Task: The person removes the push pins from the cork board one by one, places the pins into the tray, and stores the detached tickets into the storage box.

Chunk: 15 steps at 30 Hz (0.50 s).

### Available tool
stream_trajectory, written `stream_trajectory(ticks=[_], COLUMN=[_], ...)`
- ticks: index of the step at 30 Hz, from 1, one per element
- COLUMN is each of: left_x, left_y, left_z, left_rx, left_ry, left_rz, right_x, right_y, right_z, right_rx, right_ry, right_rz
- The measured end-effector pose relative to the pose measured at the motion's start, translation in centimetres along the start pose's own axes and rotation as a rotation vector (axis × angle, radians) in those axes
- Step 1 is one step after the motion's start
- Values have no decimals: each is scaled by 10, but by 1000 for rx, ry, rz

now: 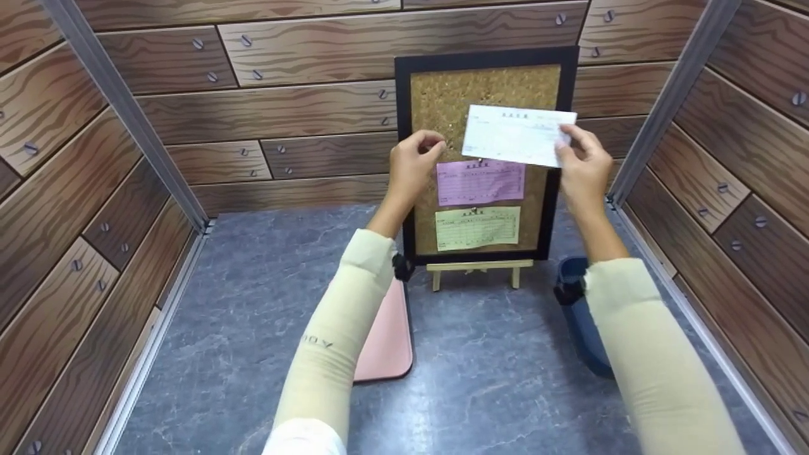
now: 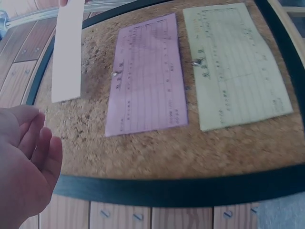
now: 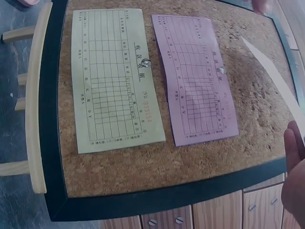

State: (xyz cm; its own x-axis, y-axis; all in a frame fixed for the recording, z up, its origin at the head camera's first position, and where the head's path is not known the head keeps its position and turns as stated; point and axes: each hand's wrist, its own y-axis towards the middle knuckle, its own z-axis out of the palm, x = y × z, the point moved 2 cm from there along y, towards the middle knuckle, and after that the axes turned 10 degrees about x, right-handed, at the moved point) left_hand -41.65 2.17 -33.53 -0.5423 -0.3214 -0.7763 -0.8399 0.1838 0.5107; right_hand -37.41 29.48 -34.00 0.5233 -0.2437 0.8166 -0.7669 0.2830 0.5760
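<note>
A white printed receipt slip point(image 1: 515, 136) is pinched at its right edge between the thumb and fingers of my right hand point(image 1: 588, 167). It overlaps the upper part of the framed corkboard point(image 1: 486, 85), and in the right wrist view the slip point(image 3: 274, 78) appears nearly edge-on. Near the board's left side, my left hand point(image 1: 414, 164) has its thumb and index fingertips together; I cannot tell whether something small is between them. Below the white slip, a purple receipt point(image 1: 480, 184) and a green receipt point(image 1: 477, 229) hang on the cork, each by a pushpin point(image 3: 146, 63) at its top edge.
The board leans on a small wooden easel point(image 1: 480, 265). A pink tray point(image 1: 389, 335) lies under my left forearm, and a blue tray point(image 1: 584, 332) is partly hidden by my right forearm. Wood-patterned walls point(image 1: 303, 57) enclose the grey marbled tabletop point(image 1: 246, 309).
</note>
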Motion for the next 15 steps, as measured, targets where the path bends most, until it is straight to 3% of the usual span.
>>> stream_trajectory(ticks=[11, 15], left_x=[23, 31], left_y=[-47, -65], left_z=[-23, -31], left_rx=[-55, -72], left_ry=[-100, -105], left_rz=[10, 6], right_x=[-1, -3], right_y=[-24, -33], right_z=[-32, -43], right_rx=[-61, -68], right_ry=[23, 99], right_rz=[10, 45])
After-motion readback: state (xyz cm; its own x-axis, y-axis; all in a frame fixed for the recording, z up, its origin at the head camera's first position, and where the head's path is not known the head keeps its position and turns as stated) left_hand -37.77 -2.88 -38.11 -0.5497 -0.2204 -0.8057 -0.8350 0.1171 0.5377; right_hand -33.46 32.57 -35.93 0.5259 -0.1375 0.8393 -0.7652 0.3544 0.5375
